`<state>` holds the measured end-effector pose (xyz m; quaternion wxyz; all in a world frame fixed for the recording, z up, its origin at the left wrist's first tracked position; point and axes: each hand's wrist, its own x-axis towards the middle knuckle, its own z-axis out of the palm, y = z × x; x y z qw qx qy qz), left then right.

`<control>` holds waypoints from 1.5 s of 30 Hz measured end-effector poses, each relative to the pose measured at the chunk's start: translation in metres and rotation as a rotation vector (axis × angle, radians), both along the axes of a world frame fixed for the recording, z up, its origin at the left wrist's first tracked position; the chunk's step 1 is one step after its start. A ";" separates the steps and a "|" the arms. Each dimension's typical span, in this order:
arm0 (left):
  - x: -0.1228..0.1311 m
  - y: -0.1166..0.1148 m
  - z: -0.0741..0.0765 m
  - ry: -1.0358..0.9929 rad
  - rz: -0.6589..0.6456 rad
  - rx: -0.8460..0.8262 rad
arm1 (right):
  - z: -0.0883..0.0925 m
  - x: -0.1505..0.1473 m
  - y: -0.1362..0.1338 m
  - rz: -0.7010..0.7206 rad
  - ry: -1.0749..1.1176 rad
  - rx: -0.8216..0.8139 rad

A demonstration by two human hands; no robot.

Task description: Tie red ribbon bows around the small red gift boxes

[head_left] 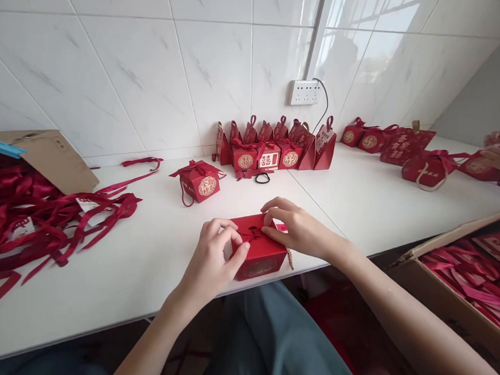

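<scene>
The left hand and right hand pinch the ribbon atop a red box between them; the bow looks half-tied; finished boxes stand beyond; loose ribbons lie far left.

a long white table stands against the wall and meets a second white top at a thin diagonal seam. the wall behind them is clad in large glossy white tiles with faint grey veining and fine grout lines. a white socket strip is fixed low on the tiles, and a dark cable curves down from its right end. bright daylight glares off the tiles on the right, where a plain grey wall closes the view. below the table edge it is dim.
</scene>
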<state>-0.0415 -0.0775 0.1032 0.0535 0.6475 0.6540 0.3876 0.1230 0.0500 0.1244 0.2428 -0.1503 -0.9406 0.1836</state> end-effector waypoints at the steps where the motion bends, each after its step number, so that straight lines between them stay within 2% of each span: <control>1: 0.000 0.000 0.002 -0.013 -0.002 -0.003 | 0.002 0.000 -0.001 0.003 0.000 0.012; 4: -0.001 -0.001 0.011 -0.066 0.021 -0.027 | 0.010 0.002 -0.004 0.011 0.003 0.045; 8: 0.000 -0.002 0.023 -0.224 0.044 -0.210 | 0.014 0.007 -0.004 -0.026 -0.051 0.016; 12: -0.007 -0.002 0.025 -0.365 0.005 -0.391 | 0.014 0.013 0.002 -0.141 -0.171 -0.094; 15: -0.018 -0.001 0.023 -0.398 -0.002 -0.489 | 0.014 0.021 0.006 -0.167 -0.214 -0.095; 19: -0.037 -0.001 0.027 -0.414 -0.146 -0.647 | 0.015 0.039 0.014 -0.127 -0.185 -0.070; 21: -0.049 -0.005 0.032 -0.426 -0.238 -0.769 | 0.019 0.049 0.020 -0.127 -0.182 -0.159; 23: -0.064 -0.011 0.036 -0.474 -0.274 -0.825 | 0.024 0.057 0.028 -0.161 -0.182 -0.275; 24: -0.072 -0.014 0.039 -0.520 -0.271 -0.814 | 0.026 0.060 0.031 -0.180 -0.159 -0.335; 26: -0.086 -0.018 0.043 -0.666 -0.241 -0.682 | 0.031 0.062 0.035 -0.181 -0.044 -0.473; 29: -0.092 -0.014 0.053 -0.846 -0.193 -0.333 | 0.034 0.052 0.035 -0.024 0.239 -0.761; 32: -0.073 0.003 0.067 -0.892 -0.260 -0.087 | 0.034 0.029 0.028 0.246 0.444 -1.047; 34: -0.053 0.015 0.075 -0.940 -0.378 -0.020 | 0.036 0.011 0.020 0.393 0.511 -1.184; 36: -0.034 0.024 0.082 -1.015 -0.499 0.010 | 0.038 -0.005 0.012 0.458 0.568 -1.280; 38: -0.020 0.030 0.087 -1.071 -0.555 0.048 | 0.040 -0.016 0.004 0.451 0.622 -1.304; 40: -0.013 0.032 0.089 -1.096 -0.555 0.091 | 0.041 -0.022 -0.003 0.401 0.672 -1.249; 45: -0.011 0.031 0.090 -1.091 -0.546 0.127 | 0.041 -0.024 -0.008 0.298 0.742 -1.158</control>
